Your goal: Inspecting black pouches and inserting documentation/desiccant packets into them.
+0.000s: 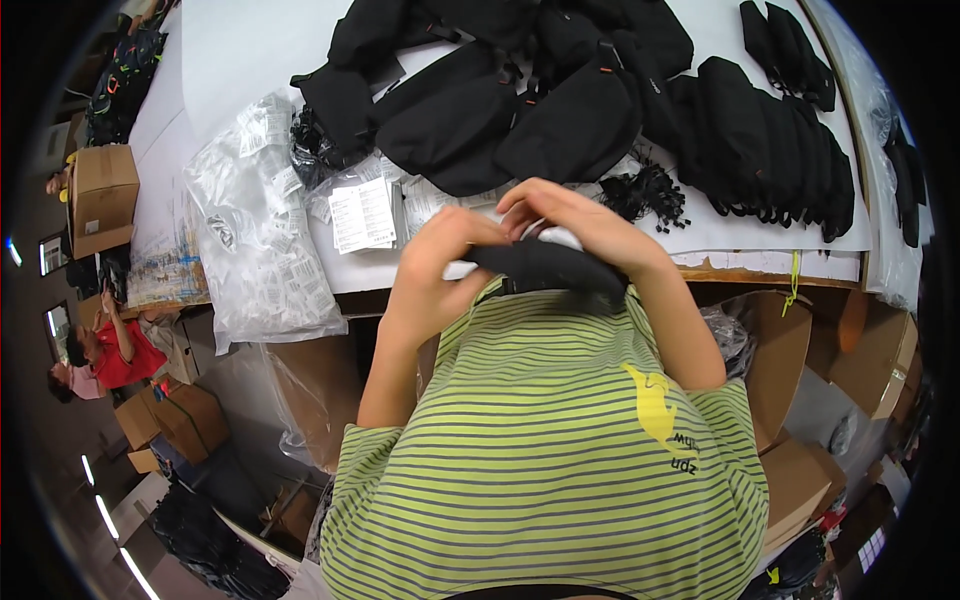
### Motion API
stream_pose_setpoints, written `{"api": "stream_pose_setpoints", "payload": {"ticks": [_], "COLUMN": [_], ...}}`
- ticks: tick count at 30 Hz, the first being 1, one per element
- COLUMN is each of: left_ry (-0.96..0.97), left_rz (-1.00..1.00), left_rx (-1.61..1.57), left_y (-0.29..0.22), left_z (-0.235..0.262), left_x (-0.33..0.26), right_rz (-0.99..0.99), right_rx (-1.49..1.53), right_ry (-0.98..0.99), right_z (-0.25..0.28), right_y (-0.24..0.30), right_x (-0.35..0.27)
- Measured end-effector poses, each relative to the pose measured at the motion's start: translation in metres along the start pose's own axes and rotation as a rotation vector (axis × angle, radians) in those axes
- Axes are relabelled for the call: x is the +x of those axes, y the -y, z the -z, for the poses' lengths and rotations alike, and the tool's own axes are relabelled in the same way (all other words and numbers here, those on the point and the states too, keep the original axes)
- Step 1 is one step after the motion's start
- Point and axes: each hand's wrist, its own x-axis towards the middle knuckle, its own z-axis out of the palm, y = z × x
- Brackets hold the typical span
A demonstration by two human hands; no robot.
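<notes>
We pinch a flat black pouch (pixel 548 268) at our chest, left hand (pixel 445 260) and right hand (pixel 585 225) fingers pressed onto its top edge; beyond, black bags (pixel 560 110) crowd the white table (pixel 240 50)

We see our T-shirt (pixel 540 470), lime green with thin dark horizontal stripes over chest and shoulders. Its sleeves are short and end above the elbows, so both forearms are bare. On the chest there is a yellow animal-shaped print with small dark letters below it. Our hands wear no gloves.
</notes>
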Motion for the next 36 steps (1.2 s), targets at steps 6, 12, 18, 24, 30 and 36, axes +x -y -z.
{"api": "stream_pose_setpoints", "payload": {"ticks": [6, 12, 18, 24, 30, 36], "left_ry": [-0.291, -0.185, -0.104, -0.330, -0.462, -0.342], "left_rz": [0.390, 0.399, 0.383, 0.188, 0.339, 0.559], "left_rx": [-0.286, -0.364, -0.496, -0.137, 0.720, 0.968], "left_y": [0.033, 0.034, 0.034, 0.042, 0.078, 0.130], "left_z": [0.000, -0.010, -0.022, 0.001, 0.065, 0.079], "left_x": [-0.014, -0.007, -0.002, -0.006, -0.024, -0.062], "right_rz": [0.048, 0.132, -0.065, 0.111, 0.568, 0.008], "right_rx": [-0.303, -0.360, -0.323, -0.456, -1.213, -1.548], "right_ry": [-0.318, -0.436, -0.389, -0.793, -1.690, -1.351], "right_z": [0.011, 0.009, 0.028, 0.056, 0.098, 0.112], "right_y": [0.015, 0.020, 0.035, 0.068, 0.079, 0.041], "right_x": [-0.049, -0.060, -0.080, -0.139, -0.161, -0.128]}}
